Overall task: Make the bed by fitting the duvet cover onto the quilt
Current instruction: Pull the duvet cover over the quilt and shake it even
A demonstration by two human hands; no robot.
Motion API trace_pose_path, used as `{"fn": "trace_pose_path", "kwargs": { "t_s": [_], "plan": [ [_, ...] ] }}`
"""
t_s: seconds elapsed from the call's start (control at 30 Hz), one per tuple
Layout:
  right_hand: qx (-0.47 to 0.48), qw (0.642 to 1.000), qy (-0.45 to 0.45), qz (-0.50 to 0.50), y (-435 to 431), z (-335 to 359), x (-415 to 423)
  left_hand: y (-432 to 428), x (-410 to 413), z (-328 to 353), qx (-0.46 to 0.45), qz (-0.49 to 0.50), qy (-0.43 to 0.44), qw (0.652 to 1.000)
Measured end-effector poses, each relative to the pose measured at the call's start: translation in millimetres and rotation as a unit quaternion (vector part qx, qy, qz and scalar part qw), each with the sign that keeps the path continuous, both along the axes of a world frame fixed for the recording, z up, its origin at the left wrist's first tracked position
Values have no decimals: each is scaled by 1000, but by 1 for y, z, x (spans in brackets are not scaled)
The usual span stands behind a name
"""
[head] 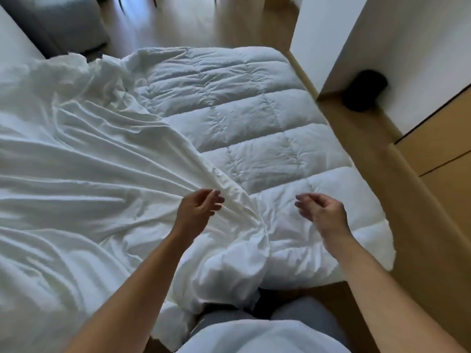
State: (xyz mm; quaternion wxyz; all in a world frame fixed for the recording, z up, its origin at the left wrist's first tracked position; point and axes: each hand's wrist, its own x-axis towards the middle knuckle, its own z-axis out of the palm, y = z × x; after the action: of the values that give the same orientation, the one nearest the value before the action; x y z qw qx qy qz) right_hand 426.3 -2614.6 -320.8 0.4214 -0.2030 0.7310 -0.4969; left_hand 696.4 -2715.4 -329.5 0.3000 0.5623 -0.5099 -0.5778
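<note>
Head view shows our left hand (201, 206) with fingers (216, 198) pinching a fold of the duvet cover (84, 169), thin, soft, wrinkled white cloth spread toward nine o'clock. We judge it light and slippery, best gripped at its edge. Our right hand (321, 208) hovers loosely curled, holding nothing, over the puffy stitched quilt (239, 118) lying bare toward one o'clock on the bed.
</note>
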Motion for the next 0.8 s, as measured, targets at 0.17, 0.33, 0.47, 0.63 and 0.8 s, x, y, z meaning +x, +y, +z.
{"fn": "trace_pose_path", "kwargs": {
  "t_s": [0.17, 0.33, 0.47, 0.63, 0.8],
  "plan": [
    [-103, 988, -15, -114, 43, 80, -27, 6, -22, 63, -34, -24, 74, 996],
    [-146, 973, -6, -180, 92, 119, -64, 22, -74, 105, -63, -79, 104, 990],
    [-171, 961, -11, -218, 130, 133, -102, 38, -120, 132, -79, -113, 118, 983],
    [-191, 955, -4, -227, 182, 142, -175, 74, -197, 154, -94, -128, 125, 979],
    [-184, 961, 64, -194, 239, 148, -265, 127, -289, 169, -115, -130, 153, 973]
  ]
}}
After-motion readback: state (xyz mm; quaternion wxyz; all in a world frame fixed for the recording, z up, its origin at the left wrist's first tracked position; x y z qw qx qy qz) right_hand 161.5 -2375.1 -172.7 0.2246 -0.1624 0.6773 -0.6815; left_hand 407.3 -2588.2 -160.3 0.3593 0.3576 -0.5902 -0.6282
